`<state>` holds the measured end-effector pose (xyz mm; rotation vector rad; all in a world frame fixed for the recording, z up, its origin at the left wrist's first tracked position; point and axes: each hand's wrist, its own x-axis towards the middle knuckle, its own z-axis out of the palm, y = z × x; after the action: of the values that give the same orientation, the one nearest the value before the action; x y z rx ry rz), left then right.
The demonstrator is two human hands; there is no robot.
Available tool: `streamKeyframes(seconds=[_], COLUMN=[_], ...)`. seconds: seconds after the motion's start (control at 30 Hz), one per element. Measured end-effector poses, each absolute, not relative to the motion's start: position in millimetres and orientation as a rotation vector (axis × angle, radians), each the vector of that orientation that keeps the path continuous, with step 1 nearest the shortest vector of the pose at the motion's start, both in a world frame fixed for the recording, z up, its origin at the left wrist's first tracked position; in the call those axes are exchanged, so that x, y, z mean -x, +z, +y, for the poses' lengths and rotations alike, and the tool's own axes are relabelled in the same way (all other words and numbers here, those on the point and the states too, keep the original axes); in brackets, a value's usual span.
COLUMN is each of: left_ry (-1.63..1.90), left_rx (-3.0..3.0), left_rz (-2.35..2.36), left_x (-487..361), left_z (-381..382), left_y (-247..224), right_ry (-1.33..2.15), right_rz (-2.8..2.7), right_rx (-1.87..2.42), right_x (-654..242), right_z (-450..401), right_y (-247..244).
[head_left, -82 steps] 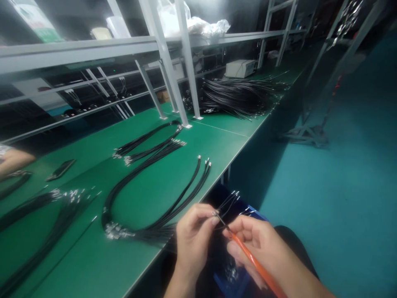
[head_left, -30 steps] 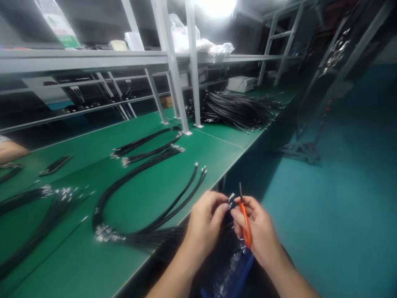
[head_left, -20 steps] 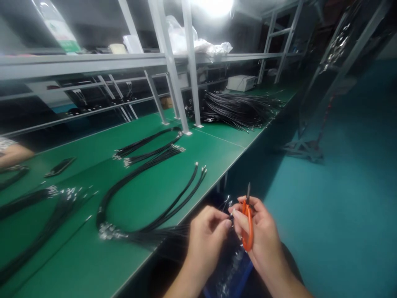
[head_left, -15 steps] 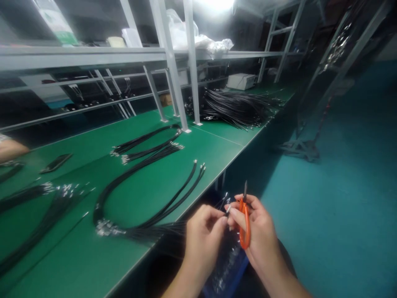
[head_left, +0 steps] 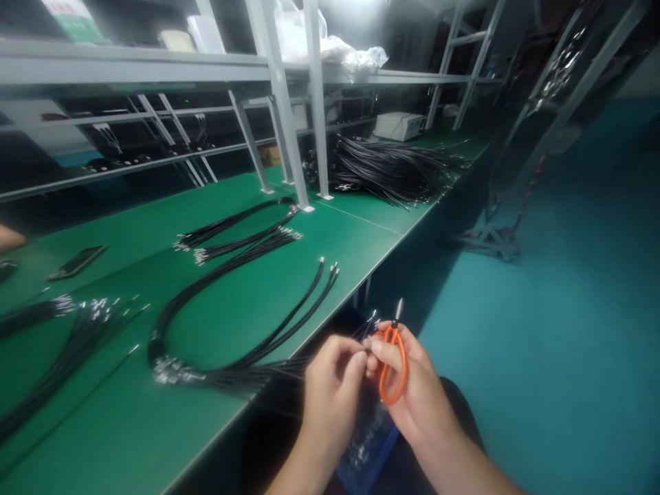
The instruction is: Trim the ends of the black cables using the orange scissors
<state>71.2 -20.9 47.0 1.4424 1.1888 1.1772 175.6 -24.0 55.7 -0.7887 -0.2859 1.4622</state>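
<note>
Just off the table's front edge, my left hand [head_left: 335, 381] pinches the end of a thin black cable, whose tip is mostly hidden between the fingers. My right hand [head_left: 412, 385] holds orange-handled scissors [head_left: 394, 371] in its palm, blades pointing up and away. Its thumb and forefinger meet the left fingertips at the cable end. From the left hand, black cables [head_left: 247, 375] run back onto the green table to a bundle [head_left: 180, 302] curved in a U, with pale connectors [head_left: 172, 371] at its bend. Below my hands lies a blue container [head_left: 368, 447] with small shiny pieces, partly hidden.
The green table [head_left: 350, 230] carries a smaller cable loop [head_left: 242, 220], a large black cable pile [head_left: 386, 168], a white box [head_left: 398, 126] and a phone [head_left: 77, 262]. Grey shelf posts [head_left: 289, 130] rise behind. Another person's arm [head_left: 10, 238] shows at the far left.
The scissors have turned in my right hand, so the handle loop faces me more. Both hands have shifted slightly left, still together at the cable end. The view has tilted a little.
</note>
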Motion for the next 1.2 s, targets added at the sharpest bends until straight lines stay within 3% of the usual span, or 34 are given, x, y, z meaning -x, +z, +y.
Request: streamKeyframes(seconds=[0.43,0.9,1.07,1.2], left_ry=[1.138,1.261,1.226,1.370], left_rx=[-0.990,-0.823,-1.018,-1.403], left_rz=[0.631,0.711,0.791,1.127], left_x=[-56.3,-61.5,-55.9,-47.5], left_z=[-2.1,-10.8,-6.8,-7.1], left_y=[60.5,63.7,60.6,57.9], right_ry=[1.557,1.488,1.487,1.494], right_rz=[-0.367,-0.359,-0.360,-0.360], right_rx=[0.722,0.755,0.755,0.727], right_x=[-167.2,-164.2,-164.6,-163.4], right_z=[-27.6,-25.9,-22.8,-19.6], right_y=[56.0,58.9,62.6,66.9])
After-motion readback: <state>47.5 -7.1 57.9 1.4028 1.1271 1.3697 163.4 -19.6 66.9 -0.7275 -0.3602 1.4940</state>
